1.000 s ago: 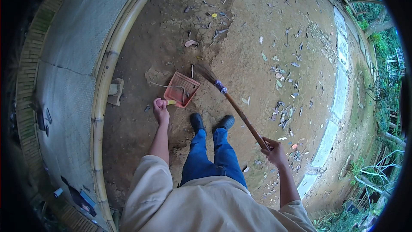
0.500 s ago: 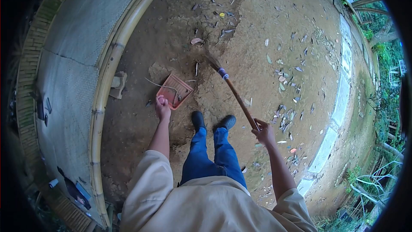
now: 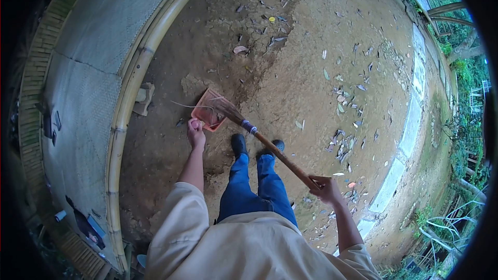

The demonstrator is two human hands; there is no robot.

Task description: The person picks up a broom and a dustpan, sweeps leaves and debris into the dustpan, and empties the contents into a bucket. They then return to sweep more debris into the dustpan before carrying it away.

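Orange-red plastic forms the dustpan (image 3: 211, 122), which in the head view is at the bare earth ground (image 3: 290, 88), just ahead of the dark shoes (image 3: 238, 144) and nearer the ground's left edge, where a bamboo rail (image 3: 119, 140) runs, than its right edge, lined with pale slabs (image 3: 388, 186). The left hand (image 3: 195, 134) is wrapped around the dustpan's handle, probably to keep the pan steady; whether the pan rests flat or slightly raised, I cannot tell. The right hand (image 3: 328, 192) grasps the upper end of a long wooden-handled broom (image 3: 275, 150), slanted across the right shoe in this view, presumably because its length lets the bristles (image 3: 231, 113) reach down to the pan. They overlap its right side and hide part of its inside. A thin pale stem (image 3: 181, 105) lies across the pan and sticks out past its left side; anything smaller within is too blurred to name. Scattered leaves (image 3: 340, 145) lie toward the ground's right edge, well apart from the pan.
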